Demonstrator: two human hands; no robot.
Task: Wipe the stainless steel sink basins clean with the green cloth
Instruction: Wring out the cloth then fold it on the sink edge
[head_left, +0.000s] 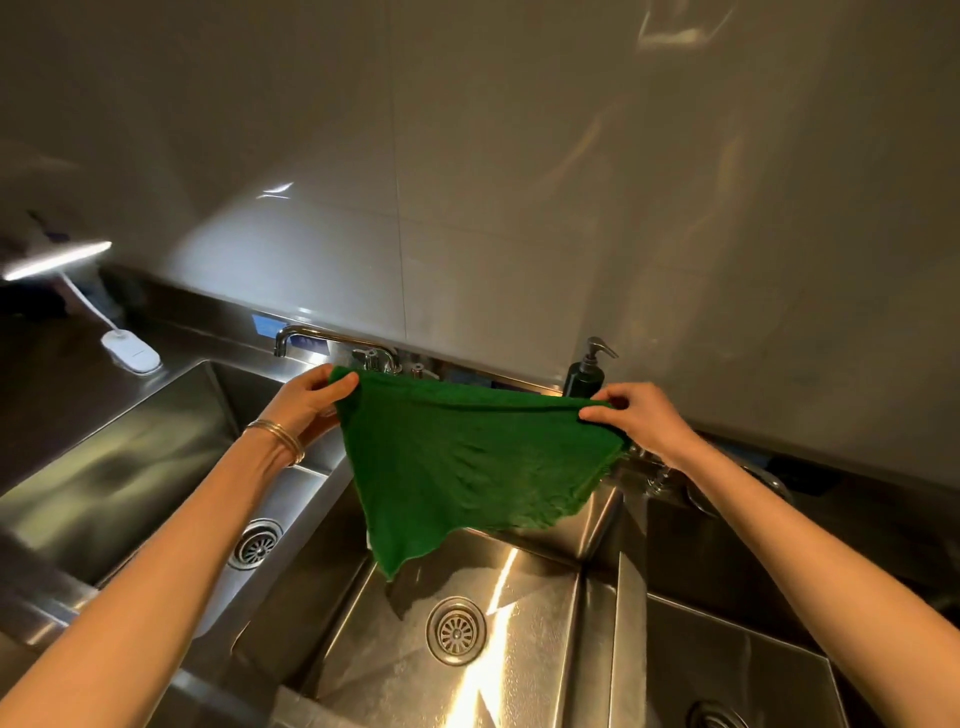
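Green cloth (467, 462), nubby and soft, hangs spread in a rough triangle above the middle steel basin (540, 587), its point at 6 o'clock. Left hand (306, 400) pinches the corner at 9 o'clock; right hand (639, 421) pinches the one at 3 o'clock, fingers curled on the fabric. Round slotted drain (456, 630) sits below. Cloth hides part of the tap (332, 340); the pump bottle (584, 374) is half covered.
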